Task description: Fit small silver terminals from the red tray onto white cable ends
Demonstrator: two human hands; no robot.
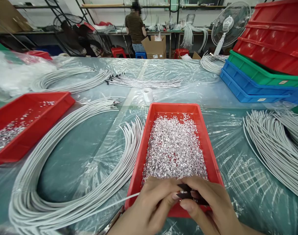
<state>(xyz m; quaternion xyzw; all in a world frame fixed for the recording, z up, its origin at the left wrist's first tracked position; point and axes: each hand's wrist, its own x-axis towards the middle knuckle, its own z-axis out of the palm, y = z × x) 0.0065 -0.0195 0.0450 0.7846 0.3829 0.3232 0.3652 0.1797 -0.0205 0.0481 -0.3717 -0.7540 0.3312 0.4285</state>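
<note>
Over the near end of a red tray (209, 140), both of my hands come together. In my left hand (151, 202) is a single white cable (119, 202), trailing left toward a large coiled bundle of white cables (28, 192); its end is hidden by my fingers. My right hand (210, 202) has thumb and forefinger closed on a small dark piece (188, 192) whose kind I cannot make out. My left fingertips touch it too. Many tiny shiny silver pieces (175, 143) lie spread in the tray. Below my left wrist is a partly hidden metal tool (113, 222).
Another red tray (28, 143) stands at left. White cable bundles lie at right (273, 147) and farther back (149, 81). A white roll (147, 95) stands behind the near tray. Stacked trays (266, 65) rise at back right. A person (136, 27) stands beyond the table.
</note>
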